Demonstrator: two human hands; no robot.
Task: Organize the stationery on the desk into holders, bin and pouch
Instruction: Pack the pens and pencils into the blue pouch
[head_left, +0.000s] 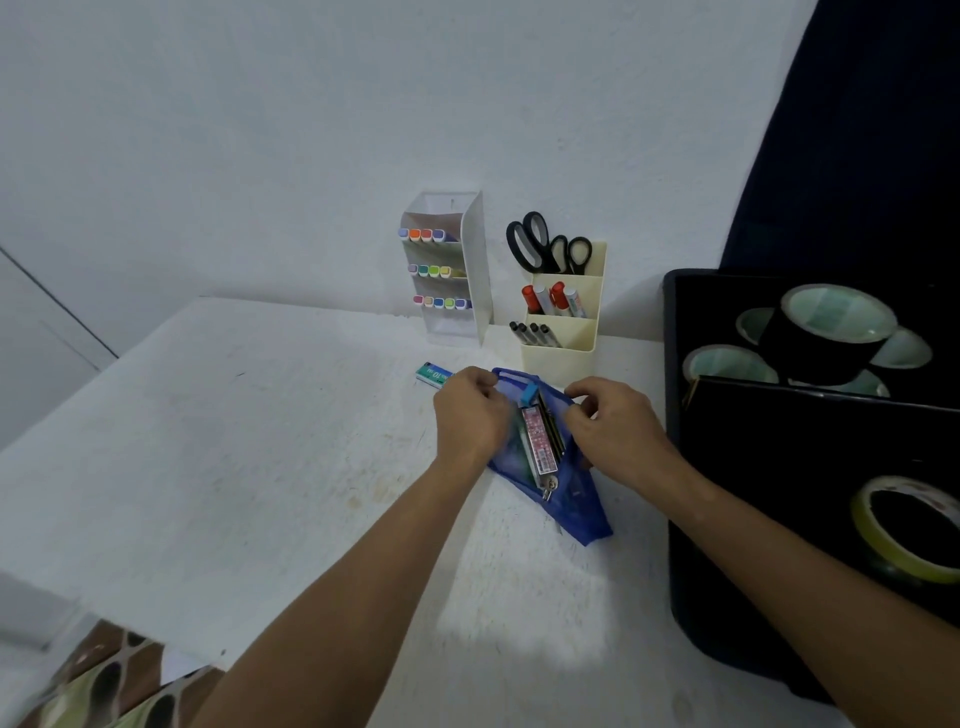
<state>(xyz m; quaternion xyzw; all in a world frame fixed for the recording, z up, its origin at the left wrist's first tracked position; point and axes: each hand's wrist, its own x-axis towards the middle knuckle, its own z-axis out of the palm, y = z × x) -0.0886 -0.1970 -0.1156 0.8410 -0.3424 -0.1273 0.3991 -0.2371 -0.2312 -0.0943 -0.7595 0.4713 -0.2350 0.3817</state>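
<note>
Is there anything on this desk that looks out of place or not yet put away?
One thing: a small green box lies loose on the desk, just behind the left hand, outside the blue pouch that both hands hold open. The scissors, markers and pens sit in their holders.

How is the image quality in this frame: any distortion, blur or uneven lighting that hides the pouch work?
Head view: wide-angle bending curves the desk edge; bottom-left corner is blurred; a bright patch lies between the forearms; the black bin is dark, with little detail; the blue pouch and both hands stay sharp.
</note>
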